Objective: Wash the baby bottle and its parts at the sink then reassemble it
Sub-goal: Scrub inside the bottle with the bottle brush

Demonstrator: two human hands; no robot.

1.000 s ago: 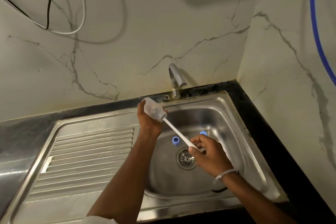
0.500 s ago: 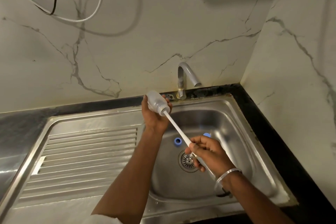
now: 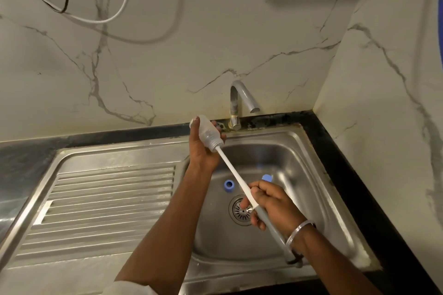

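A ribbed stainless-steel drainboard [image 3: 107,199] lies at the left of the steel sink basin [image 3: 287,163]. Above the basin's near-left edge, the left hand [image 3: 203,148] wraps its fingers around a clear plastic baby bottle [image 3: 208,133], mouth tilted down-right. A long white bottle brush [image 3: 236,177] runs from that mouth to the right hand [image 3: 273,203], closed around its handle. Two small blue parts [image 3: 229,185] rest near the round drain [image 3: 241,209].

Both forearms are bare. A thin silver metal bangle [image 3: 298,232] circles the wrist just behind the right hand [image 3: 273,203]; a white sleeve edge [image 3: 119,288] shows at the left elbow.
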